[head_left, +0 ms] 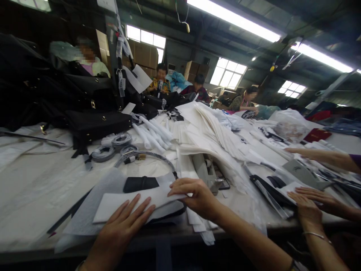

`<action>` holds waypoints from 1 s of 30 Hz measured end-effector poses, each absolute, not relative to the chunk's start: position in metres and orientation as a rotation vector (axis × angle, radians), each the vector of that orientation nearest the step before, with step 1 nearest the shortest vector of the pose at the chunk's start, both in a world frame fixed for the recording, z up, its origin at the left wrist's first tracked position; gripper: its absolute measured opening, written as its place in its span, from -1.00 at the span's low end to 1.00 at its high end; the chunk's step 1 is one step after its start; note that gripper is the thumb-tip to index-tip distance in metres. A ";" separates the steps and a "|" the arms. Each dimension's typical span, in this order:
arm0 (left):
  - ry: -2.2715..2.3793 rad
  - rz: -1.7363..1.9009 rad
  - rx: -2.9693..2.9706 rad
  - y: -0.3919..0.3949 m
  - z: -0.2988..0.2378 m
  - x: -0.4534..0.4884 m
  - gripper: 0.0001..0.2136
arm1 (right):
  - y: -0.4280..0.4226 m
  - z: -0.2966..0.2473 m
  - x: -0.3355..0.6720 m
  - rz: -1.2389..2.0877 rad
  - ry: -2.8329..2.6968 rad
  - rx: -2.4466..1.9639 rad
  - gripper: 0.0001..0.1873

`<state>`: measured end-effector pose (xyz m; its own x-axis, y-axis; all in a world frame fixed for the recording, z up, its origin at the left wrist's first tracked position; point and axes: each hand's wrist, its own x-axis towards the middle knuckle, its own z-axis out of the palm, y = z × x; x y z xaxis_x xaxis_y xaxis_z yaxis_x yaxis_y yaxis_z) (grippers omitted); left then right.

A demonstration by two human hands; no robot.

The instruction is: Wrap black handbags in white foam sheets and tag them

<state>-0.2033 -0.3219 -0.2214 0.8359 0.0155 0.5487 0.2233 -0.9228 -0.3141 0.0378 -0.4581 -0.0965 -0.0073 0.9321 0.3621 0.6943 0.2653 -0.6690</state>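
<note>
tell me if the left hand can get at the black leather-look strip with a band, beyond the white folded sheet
Probably yes: the black leather-look strip lies just past the white folded sheet, its top mostly uncovered. The left hand rests on that sheet, so it likely only needs to reach forward.

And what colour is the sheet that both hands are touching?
The sheet is plain white; it shows in the head view.
</note>
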 end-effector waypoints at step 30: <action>-0.082 -0.515 -2.905 -0.347 -0.207 -0.194 -0.32 | -0.550 -0.216 -0.010 -0.408 -2.002 -1.429 -0.66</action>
<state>-0.1942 -0.3472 -0.2067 0.9381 0.0211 0.3458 0.0870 -0.9805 -0.1761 -0.0096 -0.5500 -0.2164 -0.2070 0.7285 0.6530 0.9260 0.3613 -0.1097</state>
